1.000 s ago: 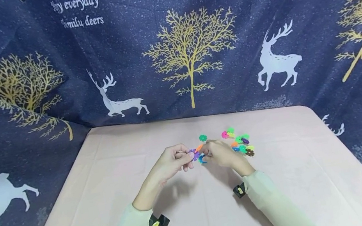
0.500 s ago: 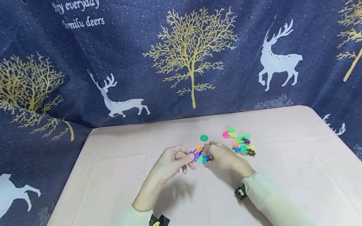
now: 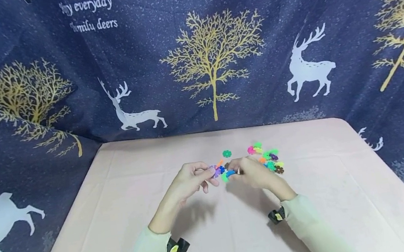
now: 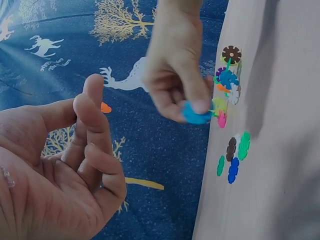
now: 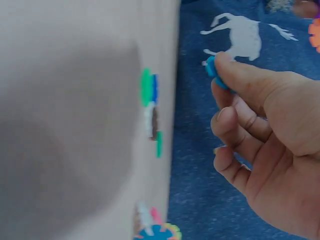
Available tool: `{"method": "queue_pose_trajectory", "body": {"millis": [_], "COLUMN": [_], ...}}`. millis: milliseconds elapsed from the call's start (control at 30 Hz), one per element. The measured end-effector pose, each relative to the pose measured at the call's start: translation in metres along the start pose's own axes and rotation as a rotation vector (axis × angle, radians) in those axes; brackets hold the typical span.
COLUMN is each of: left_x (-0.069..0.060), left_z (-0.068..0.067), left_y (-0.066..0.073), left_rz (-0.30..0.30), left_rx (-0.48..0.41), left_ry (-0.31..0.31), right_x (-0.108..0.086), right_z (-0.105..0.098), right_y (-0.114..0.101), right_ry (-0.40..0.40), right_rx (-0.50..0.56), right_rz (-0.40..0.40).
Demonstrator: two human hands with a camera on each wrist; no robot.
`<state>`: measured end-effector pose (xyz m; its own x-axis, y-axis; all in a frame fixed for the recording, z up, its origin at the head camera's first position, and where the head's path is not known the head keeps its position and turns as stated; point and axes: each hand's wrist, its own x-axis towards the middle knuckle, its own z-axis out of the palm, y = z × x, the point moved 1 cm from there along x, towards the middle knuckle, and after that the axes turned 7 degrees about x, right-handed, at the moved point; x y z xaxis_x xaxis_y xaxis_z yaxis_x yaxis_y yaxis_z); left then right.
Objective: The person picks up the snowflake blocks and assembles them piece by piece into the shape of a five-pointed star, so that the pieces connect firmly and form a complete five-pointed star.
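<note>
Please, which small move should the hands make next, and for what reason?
Perhaps the right hand should bring its blue flower-shaped disc to the orange notched disc beside the purple flower-shaped disc in the left hand and try slotting them together: both hands pinch pieces, the blue one is apart from those two, and the orange rim looks notched.

Right disc [image 4: 195, 115], in your right hand [image 3: 256, 173]: bright blue
Left disc [image 3: 215, 171], in your left hand [image 3: 192, 181]: purple, with an orange disc [image 3: 219, 164]
Loose discs [image 3: 227, 153]: green, dark blue, brown, pink, yellow
Your table [image 3: 333, 175]: pale pink
Your sleeves [image 3: 146, 251]: pale green
Cloth [image 3: 151, 6] facing you: dark blue, white-flecked; gold trees [image 3: 214, 102], white deer [image 3: 311, 68], white lettering [image 3: 94, 25]
</note>
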<state>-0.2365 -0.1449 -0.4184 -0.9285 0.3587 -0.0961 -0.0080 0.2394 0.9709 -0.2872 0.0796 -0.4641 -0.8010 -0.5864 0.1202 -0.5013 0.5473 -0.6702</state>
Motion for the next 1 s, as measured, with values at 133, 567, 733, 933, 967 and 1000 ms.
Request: {"method": "queue_pose_trajectory", "body": {"millis": [133,567,733,933,967,1000], "left_x": [0.001,0.002,0.002,0.002,0.002,0.002], "left_z": [0.0,0.002,0.003,0.007,0.008,0.009], "left_y": [0.0,0.002,0.004,0.005,0.005,0.005], "left_rz": [0.004,0.003,-0.012,0.005,0.013,0.018], "left_rx": [-0.01,-0.03,-0.035,-0.073,-0.087,-0.106], "left_ry": [0.006,0.024,0.021,0.009,0.008,0.006], "right_x": [-0.005,-0.017,-0.021,-0.026,-0.027,-0.028], "right_z": [-0.011,-0.03,-0.034,-0.034,-0.034,-0.033], "right_y": [-0.013,-0.046,-0.055,-0.061,-0.061,-0.06], "right_ry": [0.033,0.129,0.173,0.219,0.231,0.246], "right_rx": [0.032,0.033,-0.025,-0.023,-0.012,-0.002], "right_rz": [-0.029,-0.151,-0.198,-0.238,-0.24,-0.244]}}
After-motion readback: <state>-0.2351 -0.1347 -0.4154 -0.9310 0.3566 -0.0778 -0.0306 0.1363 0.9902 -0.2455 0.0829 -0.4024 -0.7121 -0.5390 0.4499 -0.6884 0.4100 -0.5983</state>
